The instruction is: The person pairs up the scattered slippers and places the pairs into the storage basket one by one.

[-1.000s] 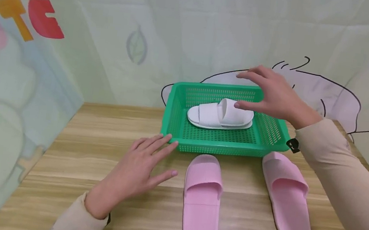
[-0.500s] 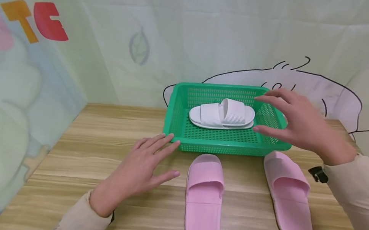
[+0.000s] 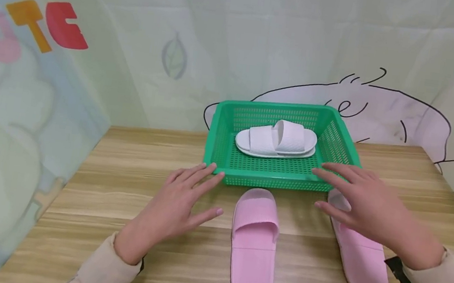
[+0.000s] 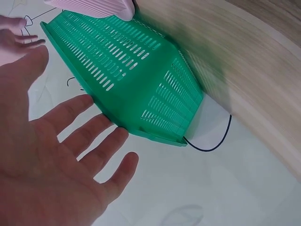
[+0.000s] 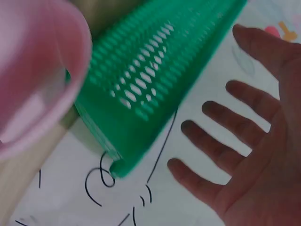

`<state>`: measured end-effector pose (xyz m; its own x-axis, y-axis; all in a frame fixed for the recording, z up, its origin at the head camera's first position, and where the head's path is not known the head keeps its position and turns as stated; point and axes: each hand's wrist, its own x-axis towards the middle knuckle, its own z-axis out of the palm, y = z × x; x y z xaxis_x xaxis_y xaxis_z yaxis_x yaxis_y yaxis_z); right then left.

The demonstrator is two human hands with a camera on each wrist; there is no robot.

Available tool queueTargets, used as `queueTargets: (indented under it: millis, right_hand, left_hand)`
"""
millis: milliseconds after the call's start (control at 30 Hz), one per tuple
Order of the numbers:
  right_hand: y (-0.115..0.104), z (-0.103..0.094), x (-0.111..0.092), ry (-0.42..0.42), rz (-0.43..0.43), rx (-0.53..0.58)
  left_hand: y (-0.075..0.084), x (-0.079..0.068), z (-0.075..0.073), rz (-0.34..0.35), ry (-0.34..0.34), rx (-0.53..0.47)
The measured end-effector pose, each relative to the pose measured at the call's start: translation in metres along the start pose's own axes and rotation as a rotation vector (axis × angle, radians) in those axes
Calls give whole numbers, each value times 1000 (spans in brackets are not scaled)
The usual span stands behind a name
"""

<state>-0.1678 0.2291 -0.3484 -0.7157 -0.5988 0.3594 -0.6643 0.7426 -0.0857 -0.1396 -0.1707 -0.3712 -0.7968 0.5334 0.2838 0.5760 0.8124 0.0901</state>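
Note:
A pair of white slippers (image 3: 276, 139) lies in the green basket (image 3: 277, 181), one partly on top of the other. My left hand (image 3: 174, 208) has its fingers spread, with the fingertips right at the basket's front left corner; the left wrist view shows them at the green rim (image 4: 106, 110). Over the front part of the right pink slipper (image 3: 364, 267) hovers my right hand (image 3: 367, 208), fingers extended and holding nothing. It hides part of that slipper's strap. Another pink slipper (image 3: 253, 253) lies between the hands, toe toward the basket.
Everything stands on a wood-grain table (image 3: 157, 152). Behind it hangs a pale printed cloth (image 3: 222, 42) with cartoon lines and coloured letters, close to the basket's back side. The table's right edge runs beyond the right pink slipper.
My right hand has drawn back from above the white slippers, out of the basket and down toward the right pink slipper. The left hand has stayed at the basket's corner.

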Motion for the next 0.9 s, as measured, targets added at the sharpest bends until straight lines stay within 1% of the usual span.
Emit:
queueTargets:
  millis: [67,133,267,333,500,700,800,900]
  right_hand:
    - [-5,9,-6,-27,7,-21]
    - [-10,17,-10,-33,2,-33]
    - [-15,28,-16,-10,-3,-43]
    - [-17,31,-17,8,0,-41]
    - [-18,34,-18,13,16,-40]
    - [-18,34,-17,23,27,-35]
    - [-18,34,-15,22,23,-40]
    - [-18,34,-14,24,17,-45]
  left_hand:
    - [1,0,0,-1,-1,-2]
    - [1,0,1,-2,0,-5]
    - [0,0,2,1,2,-13]
    - [0,0,3,3,4,-19]
    - [-1,-1,4,7,1,-20]
    - [0,0,4,20,-12,15]
    - [3,1,5,46,12,34]
    - [8,1,5,114,41,28]
